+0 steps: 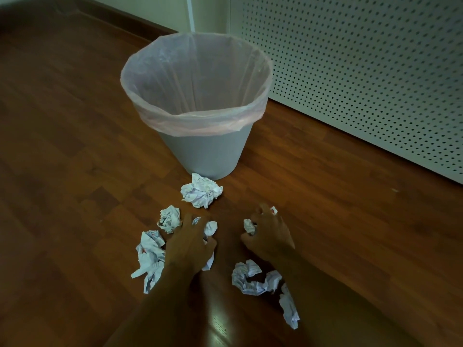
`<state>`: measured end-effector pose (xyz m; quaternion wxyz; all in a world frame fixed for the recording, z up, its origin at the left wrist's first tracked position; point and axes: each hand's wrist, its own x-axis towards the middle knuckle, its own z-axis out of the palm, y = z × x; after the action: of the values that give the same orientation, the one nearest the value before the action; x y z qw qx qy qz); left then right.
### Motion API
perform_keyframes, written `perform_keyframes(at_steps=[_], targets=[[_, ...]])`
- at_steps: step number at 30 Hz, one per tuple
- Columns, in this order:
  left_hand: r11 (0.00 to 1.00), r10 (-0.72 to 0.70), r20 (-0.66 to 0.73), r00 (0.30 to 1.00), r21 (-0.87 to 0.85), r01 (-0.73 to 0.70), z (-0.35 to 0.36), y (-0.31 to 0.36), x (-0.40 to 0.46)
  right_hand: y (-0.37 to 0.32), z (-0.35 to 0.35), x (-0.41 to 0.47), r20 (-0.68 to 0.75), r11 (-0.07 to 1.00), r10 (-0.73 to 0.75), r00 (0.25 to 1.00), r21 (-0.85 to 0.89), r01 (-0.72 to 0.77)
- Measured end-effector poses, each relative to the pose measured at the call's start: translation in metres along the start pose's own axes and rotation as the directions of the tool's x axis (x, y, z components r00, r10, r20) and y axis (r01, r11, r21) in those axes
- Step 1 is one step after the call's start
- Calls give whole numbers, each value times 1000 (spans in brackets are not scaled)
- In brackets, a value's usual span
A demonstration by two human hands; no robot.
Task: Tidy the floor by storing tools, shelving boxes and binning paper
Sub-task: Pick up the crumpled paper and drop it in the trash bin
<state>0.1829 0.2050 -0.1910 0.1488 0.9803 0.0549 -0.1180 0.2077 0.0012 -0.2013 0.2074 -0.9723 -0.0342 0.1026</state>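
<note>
Wooden floor point(75, 146): the surface on which all items below are set.

Waste bin point(203, 151): grey, lined with a pink plastic bag point(200, 121), mouth open upward; placed straight ahead of both hands, beyond the farthest paper ball, roughly midway between them, so neither hand is clearly favoured for the drop.

Left hand point(190, 244): palm down, fingers curled over a crumpled paper ball point(210, 227), which is held against the floor.

Right hand point(269, 234): closed around a smaller paper wad point(249, 226), white showing between the fingers.

Loose paper, ungripped: one ball point(201, 191) ahead of the left hand, near the bin's base; one point(169, 219) and a flatter piece point(150, 259) just outside the left hand; a crumpled strip point(255, 279) behind the right hand.

Judgement: both loads are to be carried forward and upward over the rim.
</note>
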Motion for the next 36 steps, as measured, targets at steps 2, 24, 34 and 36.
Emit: perform_keyframes(at_steps=[2,24,34,36], targets=[[999,20,-29,999,-30,-20,-5,7,1,4,-9,-2,1,999,33,999,22,-33],[905,280,-288,916,-238,-352,-237,141,-12,-42,-269,-3,-406,948,-193,893,158,276],[951,71,-517,853,-223,-214,-313,112,43,-100,-290,30,-390,924,-289,874,125,361],[957,82,-524,847,-195,-213,-311,107,58,-107,-282,37,-368,922,-306,878,113,369]])
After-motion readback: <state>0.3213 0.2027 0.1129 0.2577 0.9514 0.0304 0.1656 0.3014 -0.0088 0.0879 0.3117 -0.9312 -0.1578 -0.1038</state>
